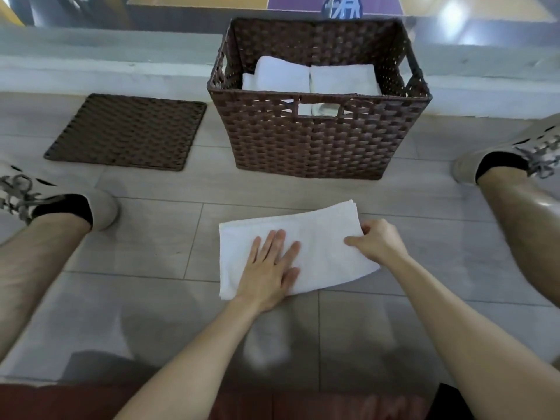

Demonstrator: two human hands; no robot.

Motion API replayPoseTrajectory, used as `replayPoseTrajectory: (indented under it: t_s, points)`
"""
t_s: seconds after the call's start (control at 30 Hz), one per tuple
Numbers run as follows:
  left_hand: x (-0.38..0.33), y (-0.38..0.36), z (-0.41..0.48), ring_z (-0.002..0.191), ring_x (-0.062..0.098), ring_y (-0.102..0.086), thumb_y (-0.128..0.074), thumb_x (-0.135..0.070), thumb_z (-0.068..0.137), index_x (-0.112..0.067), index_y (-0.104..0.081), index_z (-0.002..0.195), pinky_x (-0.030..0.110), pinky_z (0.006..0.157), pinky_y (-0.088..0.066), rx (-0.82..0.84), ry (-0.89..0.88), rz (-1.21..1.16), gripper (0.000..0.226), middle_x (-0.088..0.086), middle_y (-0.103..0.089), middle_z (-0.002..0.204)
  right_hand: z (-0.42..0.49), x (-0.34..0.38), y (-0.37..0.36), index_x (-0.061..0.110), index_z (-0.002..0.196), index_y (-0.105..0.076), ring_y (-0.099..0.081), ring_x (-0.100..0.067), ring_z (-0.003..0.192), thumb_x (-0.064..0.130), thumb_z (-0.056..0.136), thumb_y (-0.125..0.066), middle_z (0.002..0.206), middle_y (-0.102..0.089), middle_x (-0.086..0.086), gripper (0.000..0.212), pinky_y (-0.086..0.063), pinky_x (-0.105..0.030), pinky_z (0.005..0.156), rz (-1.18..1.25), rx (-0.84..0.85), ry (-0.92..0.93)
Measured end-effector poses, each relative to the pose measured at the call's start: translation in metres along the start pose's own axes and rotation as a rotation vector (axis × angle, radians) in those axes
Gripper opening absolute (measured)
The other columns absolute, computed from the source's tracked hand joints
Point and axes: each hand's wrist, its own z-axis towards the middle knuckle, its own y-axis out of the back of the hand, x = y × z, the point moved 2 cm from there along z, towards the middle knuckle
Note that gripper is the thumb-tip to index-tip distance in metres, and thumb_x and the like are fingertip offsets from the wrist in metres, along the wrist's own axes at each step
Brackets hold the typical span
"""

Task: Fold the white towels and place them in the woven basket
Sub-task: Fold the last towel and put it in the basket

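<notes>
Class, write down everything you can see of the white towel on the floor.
The white towel looks like soft terry cloth, folded into a layered oblong. It lies on the grey tiled floor before the woven basket. The left hand presses flat on it; the right hand grips its right edge.

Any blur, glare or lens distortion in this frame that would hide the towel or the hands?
Head view: wide-angle bowing curves the floor seams toward the edges; glare sits top right, off the work; the towel is bright with little texture, but its edges read; left hand and right hand are fairly sharp; near the bottom the frame goes soft.
</notes>
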Motion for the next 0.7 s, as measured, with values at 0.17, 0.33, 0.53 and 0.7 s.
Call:
replayPoseTrajectory:
  t_s: [0.17,0.33,0.53,0.7]
  points:
    - [0.025,0.068,-0.006,0.102,0.026,-0.073,-0.044,-0.049,0.111,-0.017,-0.081,0.103,0.043,0.094,-0.053,-0.259,0.507,-0.860,0.050,0.004,-0.080,0.108,-0.065,0.104,0.006,0.013,0.088,-0.066,-0.067,-0.027,0.077,0.029,0.086,-0.073,0.083,-0.069,-0.005,0.017,-0.045,-0.030,0.056,-0.225,-0.187,0.290]
    - [0.073,0.112,-0.014,0.078,0.022,-0.078,-0.058,-0.081,0.090,-0.016,-0.081,0.106,0.036,0.067,-0.061,0.031,0.975,-1.515,0.071,0.001,-0.082,0.089,-0.123,0.166,-0.091,0.013,0.100,-0.072,-0.069,-0.028,0.092,0.046,0.107,-0.050,0.097,-0.074,-0.005,0.040,-0.046,-0.033,0.073,-0.227,0.196,0.524]
    - [0.099,0.075,-0.025,0.081,0.028,-0.072,-0.075,-0.007,0.090,0.000,-0.075,0.111,0.039,0.073,-0.059,0.012,0.999,-1.069,0.022,0.018,-0.080,0.101,-0.097,0.078,-0.121,0.013,0.123,-0.062,-0.066,-0.032,0.109,0.051,0.094,-0.069,0.119,-0.065,-0.006,0.048,-0.052,-0.038,0.083,0.034,-0.103,0.131]
    - [0.100,0.067,-0.026,0.078,0.028,-0.073,-0.074,-0.012,0.085,-0.003,-0.070,0.103,0.039,0.069,-0.060,-0.028,1.016,-0.985,0.021,0.016,-0.079,0.098,-0.073,0.055,-0.142,0.013,0.110,-0.072,-0.072,-0.026,0.103,0.075,0.061,-0.082,0.105,-0.076,0.000,0.079,-0.060,-0.037,0.085,0.217,0.173,-0.129]
